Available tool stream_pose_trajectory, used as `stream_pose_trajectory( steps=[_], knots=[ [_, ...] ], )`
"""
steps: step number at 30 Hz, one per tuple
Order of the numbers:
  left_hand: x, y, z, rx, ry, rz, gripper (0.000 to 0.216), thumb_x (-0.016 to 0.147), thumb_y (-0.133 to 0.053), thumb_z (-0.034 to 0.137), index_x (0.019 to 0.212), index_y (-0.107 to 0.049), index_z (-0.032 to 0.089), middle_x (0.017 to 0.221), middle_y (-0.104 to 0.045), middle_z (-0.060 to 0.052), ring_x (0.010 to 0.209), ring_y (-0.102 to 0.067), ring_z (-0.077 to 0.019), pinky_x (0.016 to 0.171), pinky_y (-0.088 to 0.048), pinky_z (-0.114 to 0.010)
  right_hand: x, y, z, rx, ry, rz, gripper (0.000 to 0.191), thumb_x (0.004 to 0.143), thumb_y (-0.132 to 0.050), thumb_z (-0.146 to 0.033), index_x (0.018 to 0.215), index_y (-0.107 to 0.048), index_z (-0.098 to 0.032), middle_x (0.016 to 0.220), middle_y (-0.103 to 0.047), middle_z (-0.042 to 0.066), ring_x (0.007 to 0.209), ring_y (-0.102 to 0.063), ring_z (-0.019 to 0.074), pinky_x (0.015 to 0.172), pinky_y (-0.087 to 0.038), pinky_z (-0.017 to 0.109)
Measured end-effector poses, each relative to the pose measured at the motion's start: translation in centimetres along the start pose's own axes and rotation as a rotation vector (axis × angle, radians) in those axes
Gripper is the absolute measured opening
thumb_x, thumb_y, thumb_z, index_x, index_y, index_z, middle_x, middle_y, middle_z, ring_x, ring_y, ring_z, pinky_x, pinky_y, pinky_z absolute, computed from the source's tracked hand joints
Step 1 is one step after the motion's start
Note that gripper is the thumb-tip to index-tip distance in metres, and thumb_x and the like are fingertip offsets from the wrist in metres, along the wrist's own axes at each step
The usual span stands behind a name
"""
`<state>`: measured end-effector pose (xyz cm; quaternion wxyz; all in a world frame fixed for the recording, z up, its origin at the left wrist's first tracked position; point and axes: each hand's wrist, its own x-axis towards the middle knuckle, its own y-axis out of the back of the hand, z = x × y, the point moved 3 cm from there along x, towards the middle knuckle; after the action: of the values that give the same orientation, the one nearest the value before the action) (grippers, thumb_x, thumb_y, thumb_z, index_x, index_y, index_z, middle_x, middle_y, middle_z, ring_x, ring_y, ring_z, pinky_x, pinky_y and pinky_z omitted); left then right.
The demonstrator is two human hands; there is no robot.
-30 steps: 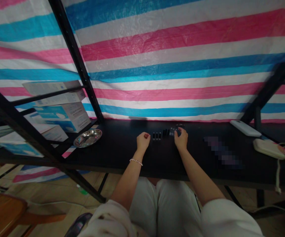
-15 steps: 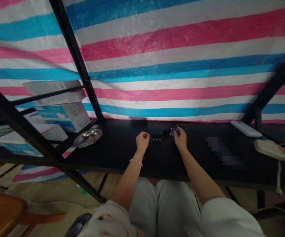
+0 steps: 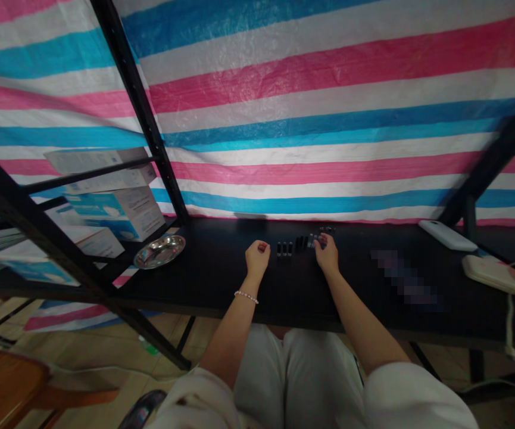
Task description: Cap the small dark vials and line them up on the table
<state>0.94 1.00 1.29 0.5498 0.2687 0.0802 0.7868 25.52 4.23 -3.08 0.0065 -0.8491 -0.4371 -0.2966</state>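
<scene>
My left hand (image 3: 258, 258) is closed, its fingers curled, just above the black tabletop (image 3: 208, 286). Whatever it may hold is hidden in the fingers. To its right stands a short row of small black tubes with pale lower ends (image 3: 284, 249). A group of small black cylinders (image 3: 302, 242) stands beyond that row, with small clear pieces (image 3: 311, 240) beside it. My right hand (image 3: 327, 255) is at those clear pieces, thumb and fingers drawn together. What sits between its fingertips is too small to name. Several tiny dark pieces (image 3: 327, 229) lie just behind this hand.
A round shiny metal dish (image 3: 159, 252) rests at the left, by stacked boxes (image 3: 114, 208) behind a black rack post (image 3: 139, 107). On the right lie a white oblong object (image 3: 447, 235) and a pale corded device (image 3: 493, 273). A striped sheet (image 3: 311, 131) hangs behind the table.
The camera view has shifted very slightly. Both hands stay in nearly the same places, with the right fingers moving a little at the clear pieces.
</scene>
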Motion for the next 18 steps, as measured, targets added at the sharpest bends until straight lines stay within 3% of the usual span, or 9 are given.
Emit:
stream_pose_trajectory(
  steps=[6,18],
  knots=[
    [0.13,-0.15,-0.33,-0.002,0.003,-0.009,0.009,0.073,-0.055,0.023,0.073,-0.06,0.015,0.068,-0.061,-0.001,0.062,-0.056,-0.0097,0.061,-0.043,-0.02,0.07,-0.21,0.31,-0.019,-0.038,-0.033,0.039,0.071,-0.054,-0.03,0.107,-0.05,-0.014,0.1,-0.063,0.013,0.093,-0.06,0.0229,0.083,-0.045,0.042],
    [0.12,0.04,-0.14,0.0,0.01,0.004,0.009,0.074,-0.055,0.023,0.074,-0.06,0.015,0.068,-0.062,-0.001,0.062,-0.055,-0.0094,0.062,-0.043,-0.02,0.1,0.13,0.1,-0.125,0.027,0.034,0.023,0.071,-0.053,-0.031,0.086,-0.057,-0.014,0.086,-0.061,0.011,0.079,-0.057,0.0216,0.077,-0.045,0.04]
  ],
)
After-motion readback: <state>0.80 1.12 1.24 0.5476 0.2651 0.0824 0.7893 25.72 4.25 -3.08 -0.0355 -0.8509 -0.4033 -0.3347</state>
